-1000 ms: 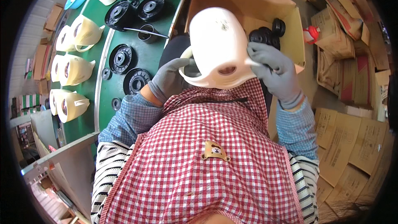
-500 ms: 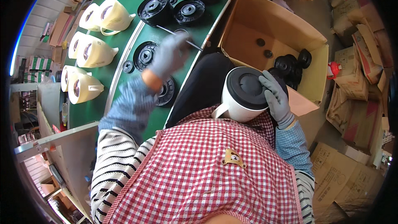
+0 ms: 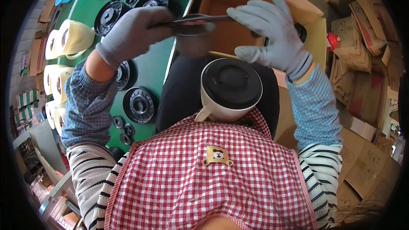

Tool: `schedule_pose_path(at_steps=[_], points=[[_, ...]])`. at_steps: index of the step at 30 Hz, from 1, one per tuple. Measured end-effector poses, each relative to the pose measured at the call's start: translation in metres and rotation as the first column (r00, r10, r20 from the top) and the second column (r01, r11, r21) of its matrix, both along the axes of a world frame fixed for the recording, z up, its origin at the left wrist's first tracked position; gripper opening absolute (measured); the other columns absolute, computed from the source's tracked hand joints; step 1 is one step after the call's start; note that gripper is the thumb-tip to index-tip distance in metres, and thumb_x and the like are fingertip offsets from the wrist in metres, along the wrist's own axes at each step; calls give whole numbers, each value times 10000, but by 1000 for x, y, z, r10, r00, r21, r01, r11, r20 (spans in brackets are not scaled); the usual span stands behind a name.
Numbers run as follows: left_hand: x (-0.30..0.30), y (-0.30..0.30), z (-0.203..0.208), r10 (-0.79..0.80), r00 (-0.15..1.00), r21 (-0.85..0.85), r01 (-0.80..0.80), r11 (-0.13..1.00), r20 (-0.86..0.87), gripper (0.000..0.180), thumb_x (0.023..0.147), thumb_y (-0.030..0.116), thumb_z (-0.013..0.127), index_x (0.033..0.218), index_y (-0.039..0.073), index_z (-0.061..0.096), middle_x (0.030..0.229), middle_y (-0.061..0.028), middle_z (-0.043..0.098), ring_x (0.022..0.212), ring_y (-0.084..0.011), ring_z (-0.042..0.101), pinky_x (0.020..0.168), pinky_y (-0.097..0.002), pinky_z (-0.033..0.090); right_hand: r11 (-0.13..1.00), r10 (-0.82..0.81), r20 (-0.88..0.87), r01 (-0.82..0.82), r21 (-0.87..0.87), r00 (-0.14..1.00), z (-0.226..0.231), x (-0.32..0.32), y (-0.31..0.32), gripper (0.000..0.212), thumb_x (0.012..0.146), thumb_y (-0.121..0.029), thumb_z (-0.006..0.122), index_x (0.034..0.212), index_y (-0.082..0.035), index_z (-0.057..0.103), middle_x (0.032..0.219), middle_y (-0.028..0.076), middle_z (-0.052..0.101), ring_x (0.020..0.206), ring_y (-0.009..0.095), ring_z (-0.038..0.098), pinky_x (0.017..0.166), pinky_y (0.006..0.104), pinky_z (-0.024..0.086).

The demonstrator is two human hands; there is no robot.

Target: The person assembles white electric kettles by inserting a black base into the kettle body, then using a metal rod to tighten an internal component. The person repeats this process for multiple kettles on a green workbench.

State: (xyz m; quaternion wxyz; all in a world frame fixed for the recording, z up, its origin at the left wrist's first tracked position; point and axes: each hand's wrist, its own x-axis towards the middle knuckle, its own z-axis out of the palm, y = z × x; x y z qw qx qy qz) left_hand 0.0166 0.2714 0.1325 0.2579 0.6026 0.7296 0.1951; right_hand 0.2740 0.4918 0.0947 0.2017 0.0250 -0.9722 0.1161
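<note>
On my lap rests a white jug-like kettle body (image 3: 226, 113), its round black base (image 3: 231, 83) facing up and its handle at the lower left. Neither hand touches it. My left hand (image 3: 138, 32) is closed above the bench edge, gripping a small greyish cup (image 3: 194, 42) blurred by motion. Across the cup's top lies a thin dark rod (image 3: 219, 18); whether my fingers pinch the rod or the cup's rim is hard to see. My right hand (image 3: 272, 36) is open, fingers spread, its fingertips close to the rod's far end; contact there cannot be made out.
Cream kettle bodies (image 3: 76, 37) line the green bench (image 3: 147, 76) on the left. Black round bases (image 3: 139, 104) and small black rings (image 3: 128, 129) lie nearer. An open cardboard box (image 3: 315, 12) stands ahead right, with flattened cartons (image 3: 362, 157) beyond.
My left hand has lifted the cup and rod off the bench and moved toward the middle. My right hand has left the kettle base and risen toward the rod, fingers spreading.
</note>
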Motion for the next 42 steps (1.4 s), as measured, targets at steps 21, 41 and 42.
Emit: schedule_pose_path(at_steps=[21,41,42], points=[[80,34,-53,-289,944,-45,300,953,162,239,897,210,681,1018,5,668,857,-142,650,723,-282,650,635,-374,511,730,331,197,-118,-673,923,-38,62,-12,716,846,-316,696,1462,-10,496,1555,242,411,1411,376,427,1182,459,311],[190,25,-36,-422,906,648,345,679,-39,342,903,373,642,1123,112,657,1086,-74,615,1071,-251,603,907,-427,489,-518,435,61,305,-799,898,-4,34,-52,1258,780,-983,279,1644,-104,20,1690,224,93,1536,373,201,1242,499,210],[200,32,-42,-418,906,650,354,672,-62,334,869,385,645,1075,121,651,1084,-74,608,1041,-247,597,877,-417,486,-523,440,15,270,-809,898,-6,37,-47,1198,822,-942,302,1644,-104,58,1686,221,123,1528,357,233,1237,489,231]])
